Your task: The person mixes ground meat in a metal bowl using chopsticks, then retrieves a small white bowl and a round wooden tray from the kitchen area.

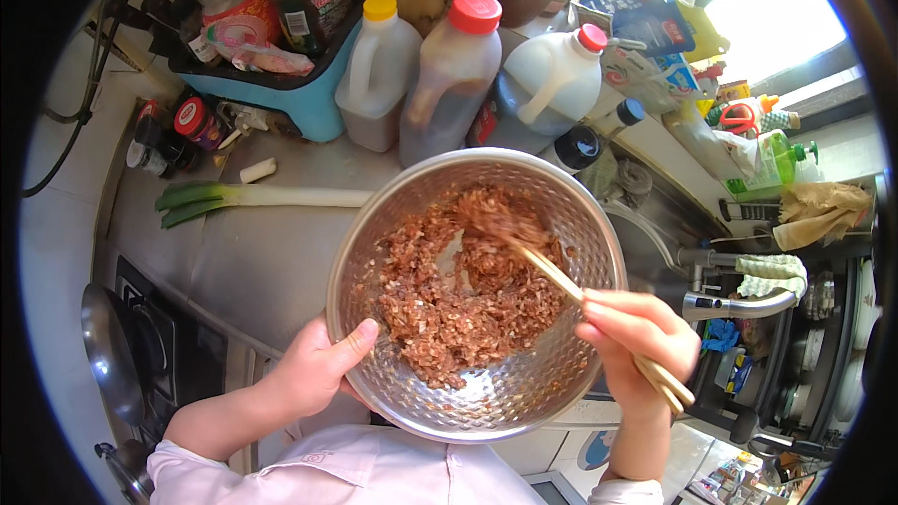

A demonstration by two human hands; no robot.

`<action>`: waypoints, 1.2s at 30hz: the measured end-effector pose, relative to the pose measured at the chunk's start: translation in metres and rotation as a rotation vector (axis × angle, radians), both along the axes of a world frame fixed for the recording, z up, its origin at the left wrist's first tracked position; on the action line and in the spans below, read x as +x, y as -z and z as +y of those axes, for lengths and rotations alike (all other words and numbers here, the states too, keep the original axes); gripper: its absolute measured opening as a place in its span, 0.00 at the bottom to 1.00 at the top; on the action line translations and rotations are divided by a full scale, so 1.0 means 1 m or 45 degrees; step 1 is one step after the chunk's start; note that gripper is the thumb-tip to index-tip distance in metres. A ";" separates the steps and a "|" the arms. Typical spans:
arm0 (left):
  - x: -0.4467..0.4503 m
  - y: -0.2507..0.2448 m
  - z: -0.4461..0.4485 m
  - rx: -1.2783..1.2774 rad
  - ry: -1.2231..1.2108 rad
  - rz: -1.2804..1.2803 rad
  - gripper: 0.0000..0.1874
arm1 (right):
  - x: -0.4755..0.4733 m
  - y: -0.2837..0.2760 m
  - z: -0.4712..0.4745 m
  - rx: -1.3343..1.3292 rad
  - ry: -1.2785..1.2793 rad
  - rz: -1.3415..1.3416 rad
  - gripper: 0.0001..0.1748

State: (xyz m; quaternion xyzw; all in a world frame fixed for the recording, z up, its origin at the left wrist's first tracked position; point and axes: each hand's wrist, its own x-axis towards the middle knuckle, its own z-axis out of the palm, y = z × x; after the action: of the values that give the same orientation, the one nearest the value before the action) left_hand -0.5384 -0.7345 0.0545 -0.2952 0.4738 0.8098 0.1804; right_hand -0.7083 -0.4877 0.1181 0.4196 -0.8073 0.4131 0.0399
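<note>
A dimpled stainless steel bowl holds minced meat mixed with small pale bits. My left hand grips the bowl's left rim, its thumb over the edge and its other fingers mostly hidden below. In my right hand is a pair of wooden chopsticks, their tips sunk in the meat near the far side of the bowl. The meat around the tips is blurred. Behind the bowl's left side lies a leek, its white end partly covered by the rim.
Large plastic jugs stand behind the bowl, beside a blue container loaded with jars. A short white leek piece lies on the steel counter. At left is a wok by the stove; at right, a faucet over the sink.
</note>
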 end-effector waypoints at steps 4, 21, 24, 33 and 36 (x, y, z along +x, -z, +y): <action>0.001 -0.002 0.000 0.012 -0.087 -0.014 0.20 | 0.033 -0.016 0.017 0.135 -0.104 -0.118 0.08; -0.010 0.005 0.010 -0.065 -0.043 0.029 0.22 | 0.013 0.016 0.011 -0.184 -0.204 -0.319 0.13; -0.005 0.004 0.006 -0.012 -0.159 0.028 0.21 | 0.010 -0.005 0.022 -0.015 0.085 -0.136 0.14; -0.011 0.010 0.012 0.074 -0.110 -0.013 0.23 | 0.022 0.013 0.014 -0.059 -0.165 -0.293 0.13; -0.004 0.010 0.001 0.163 -0.191 -0.011 0.23 | 0.025 -0.004 0.023 0.098 0.053 -0.207 0.11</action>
State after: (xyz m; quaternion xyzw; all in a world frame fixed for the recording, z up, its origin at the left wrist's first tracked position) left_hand -0.5423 -0.7337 0.0440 -0.3213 0.3969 0.8484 0.1398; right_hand -0.6830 -0.4644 0.1225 0.3692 -0.8316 0.4136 -0.0332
